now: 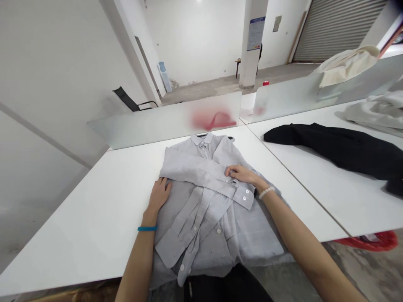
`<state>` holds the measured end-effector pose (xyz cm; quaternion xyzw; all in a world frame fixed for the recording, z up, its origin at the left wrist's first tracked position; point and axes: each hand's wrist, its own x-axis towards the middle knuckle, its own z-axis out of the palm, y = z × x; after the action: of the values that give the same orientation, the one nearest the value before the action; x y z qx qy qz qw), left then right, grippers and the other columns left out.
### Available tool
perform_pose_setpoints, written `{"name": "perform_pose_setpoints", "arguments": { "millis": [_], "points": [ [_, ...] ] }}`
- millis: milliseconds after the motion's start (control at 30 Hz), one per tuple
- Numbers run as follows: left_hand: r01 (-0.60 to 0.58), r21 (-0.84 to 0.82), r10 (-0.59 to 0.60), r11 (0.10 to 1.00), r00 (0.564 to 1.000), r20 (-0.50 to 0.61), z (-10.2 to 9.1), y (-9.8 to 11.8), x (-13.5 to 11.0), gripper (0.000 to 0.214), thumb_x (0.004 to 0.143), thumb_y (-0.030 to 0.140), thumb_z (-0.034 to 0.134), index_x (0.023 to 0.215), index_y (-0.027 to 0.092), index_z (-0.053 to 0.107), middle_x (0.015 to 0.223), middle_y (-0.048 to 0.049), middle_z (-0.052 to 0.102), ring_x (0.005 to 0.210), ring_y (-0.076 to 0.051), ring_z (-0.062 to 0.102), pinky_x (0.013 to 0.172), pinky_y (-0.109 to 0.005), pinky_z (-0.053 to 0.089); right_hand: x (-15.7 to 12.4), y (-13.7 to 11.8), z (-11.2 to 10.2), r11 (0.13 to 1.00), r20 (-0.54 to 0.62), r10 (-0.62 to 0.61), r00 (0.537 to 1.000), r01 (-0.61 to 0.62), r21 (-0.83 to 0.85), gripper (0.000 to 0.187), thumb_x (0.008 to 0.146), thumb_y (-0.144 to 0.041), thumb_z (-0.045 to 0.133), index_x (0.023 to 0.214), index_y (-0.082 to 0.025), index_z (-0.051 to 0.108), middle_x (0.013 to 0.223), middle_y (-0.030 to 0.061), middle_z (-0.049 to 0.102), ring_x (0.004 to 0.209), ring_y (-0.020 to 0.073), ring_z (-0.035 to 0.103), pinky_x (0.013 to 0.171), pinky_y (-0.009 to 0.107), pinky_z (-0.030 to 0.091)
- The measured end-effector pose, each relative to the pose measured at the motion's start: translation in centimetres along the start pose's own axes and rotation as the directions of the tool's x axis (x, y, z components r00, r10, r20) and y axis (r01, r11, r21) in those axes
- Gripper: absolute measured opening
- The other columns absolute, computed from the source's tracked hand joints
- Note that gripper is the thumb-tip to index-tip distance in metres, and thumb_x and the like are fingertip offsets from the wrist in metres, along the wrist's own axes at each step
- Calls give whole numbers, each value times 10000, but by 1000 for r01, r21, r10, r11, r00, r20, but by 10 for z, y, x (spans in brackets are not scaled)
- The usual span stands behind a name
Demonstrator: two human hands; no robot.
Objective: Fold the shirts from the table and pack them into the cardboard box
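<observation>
A light grey button-up shirt point(217, 247) lies front up, its collar towards the far side of the table. Both sleeves are folded across the front, and one cuff point(245, 197) with two white buttons points right. My left hand point(160, 195) rests on the shirt's left edge, fingers stretched out, tips at the border of the folded sleeve point(189, 165). On the right, my right hand point(242, 173) has its fingers bent and closed on the sleeve fabric above that cuff. The shirt's lower hem hangs at the table's near edge.
The white table point(94, 218) is bordered at the back by a frosted divider point(157, 119). Right of the table seam lie a black garment point(340, 147) and a pale garment point(378, 111). Cream cloth point(346, 65) drapes over the divider. A red bag point(380, 242) sits below the right edge.
</observation>
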<state>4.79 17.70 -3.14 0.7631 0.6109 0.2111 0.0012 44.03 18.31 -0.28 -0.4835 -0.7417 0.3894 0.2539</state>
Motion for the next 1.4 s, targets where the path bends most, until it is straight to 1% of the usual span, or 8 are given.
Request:
{"name": "perform_pose_setpoints", "arguments": {
  "millis": [267,400,600,700,800,933,1067,1400],
  "points": [
    [-3,3,3,1000,1000,5,-1,1,0,434,919,353,340,1258,129,493,1304,-164,531,1221,-295,476,1055,-484,336,0,1,0,1000,7,-8,1000,8,-3,232,671,-148,420,794,-171,616,803,9,619,732,143,531,737,254,407],
    [2,4,-2,1000,1000,1,0,1,0,415,919,348,347,1264,162,482,1314,-142,527,1230,-289,470,1062,-493,325,-1,-2,-1,1000,8,-7,1000,7,-5,229,675,-148,419,792,-172,615,803,9,620,726,142,529,750,259,410],
    [-3,1,3,1000,1000,2,-1,0,0,388,919,345,355,1235,178,506,1258,-135,558,1200,-288,492,1033,-478,363,-1,-2,-1,1000,8,-6,1000,6,0,218,677,-144,424,789,-173,610,809,14,621,736,144,532,751,256,414],
    [1,0,-1,1000,1000,3,-1,1,0,387,918,343,364,1248,193,497,1257,-125,562,1204,-284,490,1038,-482,357,-1,-2,-1,1000,8,-6,1000,6,1,219,677,-145,425,792,-173,610,800,10,619,725,141,527,743,251,414],
    [5,0,-5,1000,1000,9,-1,1,-1,413,922,348,348,1269,171,483,1288,-133,543,1229,-283,471,1071,-481,319,-1,-2,-1,1000,8,-7,1000,7,-2,226,683,-149,423,803,-171,613,808,10,619,723,139,525,744,252,412],
    [12,0,-12,1000,1000,19,0,0,0,448,919,349,340,1270,111,484,1311,-170,523,1241,-298,462,1085,-479,299,0,-1,-1,1000,10,-4,1000,4,-10,234,681,-145,423,810,-166,617,812,11,619,721,137,526,746,258,409],
    [18,0,-18,1000,1000,17,1,-1,1,427,916,345,349,1272,150,482,1312,-148,529,1248,-289,460,1088,-487,295,0,1,0,1000,6,-2,1000,3,-14,236,680,-149,422,813,-167,617,808,10,617,718,138,524,735,258,407],
    [6,-5,-6,1000,1000,12,1,-1,-1,413,929,345,343,1281,168,467,1349,-142,504,1263,-285,447,1085,-489,299,1,3,1,1000,3,-11,1000,11,-5,230,685,-139,425,810,-173,615,825,7,625,742,140,539,740,253,414]
  ]
}}
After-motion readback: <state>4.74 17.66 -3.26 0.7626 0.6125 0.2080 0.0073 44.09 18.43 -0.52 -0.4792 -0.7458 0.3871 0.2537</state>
